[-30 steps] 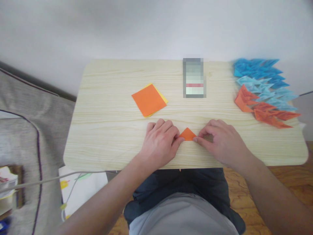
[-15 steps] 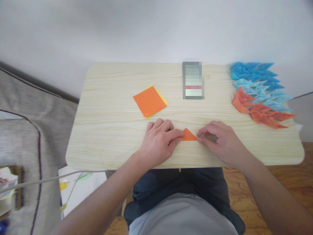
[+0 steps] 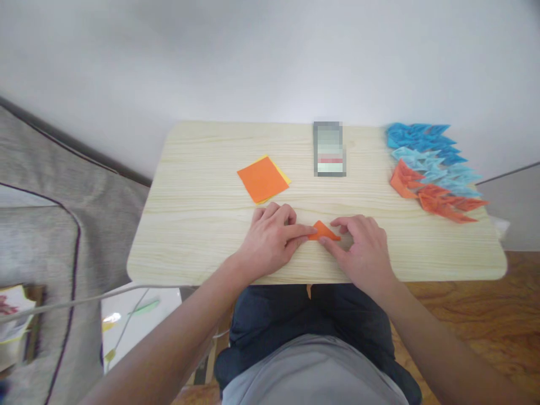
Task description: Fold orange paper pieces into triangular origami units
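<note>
Pressing down at the left corner of the folded orange paper (image 3: 324, 229), the left hand (image 3: 270, 239) has its index finger laid over the sheet and its thumb drawn in close at the same corner, so it has hold of that end; its remaining fingers are curled under. The right hand (image 3: 365, 250) is partly open: its thumb tip touches the near edge of the folded orange paper, while its index finger arches just beside the far right slope, with a clear gap between the two. Whether that index finger touches cannot be determined. The folded orange paper, triangular in outline, lies on the pale wood-grain table (image 3: 189, 242), between both hands. Beyond it and to its left is a stack of square sheets (image 3: 264, 180), orange uppermost, with yellow showing along the edges. Directly beyond it, farther off, lies a rectangular device (image 3: 329, 149), its surface pixelated and unreadable. Well to its right and beyond are rows of pointed folded pieces: orange-red pieces (image 3: 434, 198) nearest, light-blue pieces (image 3: 439, 166) behind them, blue pieces (image 3: 415, 136) farthest. On its near side, below the table, are dark trousers (image 3: 312, 320) and a grey top (image 3: 314, 365). Far to its left hangs grey fabric (image 3: 109, 230); wooden floor (image 3: 472, 315) shows to its near right.
</note>
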A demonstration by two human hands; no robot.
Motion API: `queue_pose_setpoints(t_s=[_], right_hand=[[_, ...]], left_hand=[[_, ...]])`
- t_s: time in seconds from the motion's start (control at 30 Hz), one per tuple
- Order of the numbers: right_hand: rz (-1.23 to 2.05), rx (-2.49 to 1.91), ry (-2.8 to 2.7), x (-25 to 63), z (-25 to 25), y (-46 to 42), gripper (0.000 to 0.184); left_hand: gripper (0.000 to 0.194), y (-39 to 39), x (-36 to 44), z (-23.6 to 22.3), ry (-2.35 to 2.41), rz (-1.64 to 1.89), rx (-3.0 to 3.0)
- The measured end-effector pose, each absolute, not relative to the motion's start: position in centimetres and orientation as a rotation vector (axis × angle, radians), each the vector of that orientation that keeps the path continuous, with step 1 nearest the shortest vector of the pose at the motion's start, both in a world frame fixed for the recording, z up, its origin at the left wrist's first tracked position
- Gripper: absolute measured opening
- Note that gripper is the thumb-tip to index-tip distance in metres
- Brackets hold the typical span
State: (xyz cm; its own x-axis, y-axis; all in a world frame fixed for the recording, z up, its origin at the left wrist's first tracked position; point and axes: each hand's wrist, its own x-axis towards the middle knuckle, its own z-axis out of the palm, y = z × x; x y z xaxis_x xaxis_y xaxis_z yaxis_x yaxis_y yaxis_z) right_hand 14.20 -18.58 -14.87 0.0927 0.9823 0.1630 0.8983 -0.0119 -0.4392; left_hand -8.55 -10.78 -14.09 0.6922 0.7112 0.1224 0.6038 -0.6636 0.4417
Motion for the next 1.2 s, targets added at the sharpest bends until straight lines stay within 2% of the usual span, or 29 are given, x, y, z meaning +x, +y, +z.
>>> queue_pose_setpoints(t_s=[0.1,0.23,0.33,0.57,0.73,0.8,0.9,1.0,1.13,1.2], right_hand=[[0.242,-1.999,-1.803,13.7,-15.2,-18.4,0.034],[0.376,-2.023,-1.807,14.1,-14.5,-17.8,0.026],[0.426,-2.041,-1.799,14.3,-14.2,-17.4,0.022],[0.329,-1.997,-1.753,14.1,-15.3,-18.0,0.027],[0.243,-1.910,-1.767,13.8,-15.8,-19.0,0.033],[0.240,-1.867,-1.802,13.8,-15.8,-18.9,0.035],[0.271,-1.817,-1.857,13.7,-15.7,-18.4,0.026],[0.317,-1.786,-1.891,13.7,-15.5,-17.7,0.019],[0.353,-1.756,-1.913,13.8,-15.3,-17.3,0.037],[0.380,-1.729,-1.940,13.8,-15.1,-17.1,0.037]], left_hand=[[0.028,-10.9,-8.5,-14.2,1.045,0.440,2.539],[0.038,-11.1,-8.7,-14.3,1.118,0.519,2.499],[0.026,-11.5,-9.2,-14.3,1.184,0.591,2.453],[0.025,-13.9,-7.3,-14.2,1.297,0.621,2.377],[0.011,-14.6,-5.4,-14.5,1.325,0.658,2.369],[0.016,-14.8,-5.4,-14.5,1.349,0.678,2.361],[0.030,-15.1,-5.7,-14.6,1.422,0.715,2.337],[0.024,-15.5,-6.0,-14.7,1.461,0.727,2.323],[0.015,-15.5,-6.0,-14.6,1.441,0.726,2.313],[0.011,-15.5,-5.9,-14.6,1.419,0.727,2.304]])
